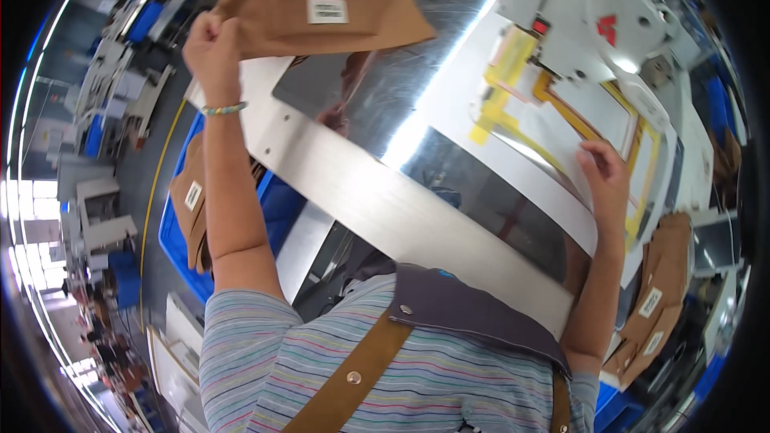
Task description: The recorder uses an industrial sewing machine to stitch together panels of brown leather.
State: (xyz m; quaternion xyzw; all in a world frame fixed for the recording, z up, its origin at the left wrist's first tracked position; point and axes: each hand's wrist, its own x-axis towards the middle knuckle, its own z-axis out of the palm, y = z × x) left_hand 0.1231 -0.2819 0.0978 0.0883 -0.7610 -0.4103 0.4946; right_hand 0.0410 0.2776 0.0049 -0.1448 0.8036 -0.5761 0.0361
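My left hand (212, 48), fingers closed, pinches the lower left edge of a brown fabric piece (273, 12). A white rectangular label (327, 10) with dark print sits on the cloth, which spreads over the far left part of a shiny metal worktop (385, 96). On the right, my right hand (607, 180) is raised beside a sewing template (561, 112) edged with yellow tape. Its fingers are loosely bent and apart, and I see nothing between them. A dark bit shows at the cloth's far right corner; what it is I cannot tell.
A white machine head (634, 24) stands over the template at the far right. Below my left arm is a blue bin (172, 220) with labelled brown pieces (191, 192). More labelled brown pieces (654, 297) lie stacked at the right. A brushed metal edge (377, 200) runs before me.
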